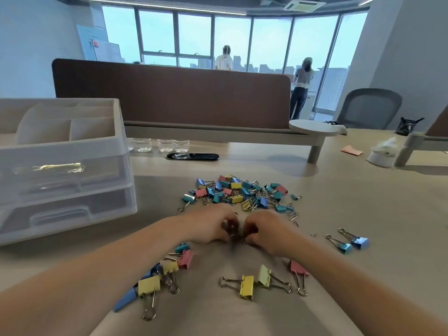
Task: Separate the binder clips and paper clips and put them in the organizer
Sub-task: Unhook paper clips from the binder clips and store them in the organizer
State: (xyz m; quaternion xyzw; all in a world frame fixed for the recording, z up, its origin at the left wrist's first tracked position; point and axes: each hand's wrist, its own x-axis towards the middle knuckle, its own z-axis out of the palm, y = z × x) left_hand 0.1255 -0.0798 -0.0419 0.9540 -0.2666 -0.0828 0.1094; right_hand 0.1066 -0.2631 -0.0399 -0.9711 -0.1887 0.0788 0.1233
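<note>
The left hand (208, 226) and the right hand (266, 232) meet knuckle to knuckle. The fingers of both are curled in, pinching a small tangle of silver wire paper clips (235, 235) between them, low over the matte beige tabletop (351, 190). Whether the tangle touches the surface I cannot tell.

These clips look featherlight, thin and springy. They are probably slick enough to slip and apt to hook into one another, so they are best nipped at a loop end and teased apart, not yanked.

Just beyond the fingertips lies a heap of pastel metal binder clips (240, 192), with folded blue, teal, pink and yellow bodies and shiny wire handles. They should feel light, stiff and strongly sprung. Taking one across the painted body seems safest, since the handles snag on neighbours.

Right of the right hand lie a few loose silver paper clips (293, 215), and farther right two blue binder clips (349, 241). Nearer than the wrists are larger binder clips: one cluster beside the left forearm (167, 270), another between the forearms (257, 280).

Well to the left of the left hand stands the translucent white plastic drawer organizer (72, 151). Both its drawers are shut, and a divided open tray sits on top.
</note>
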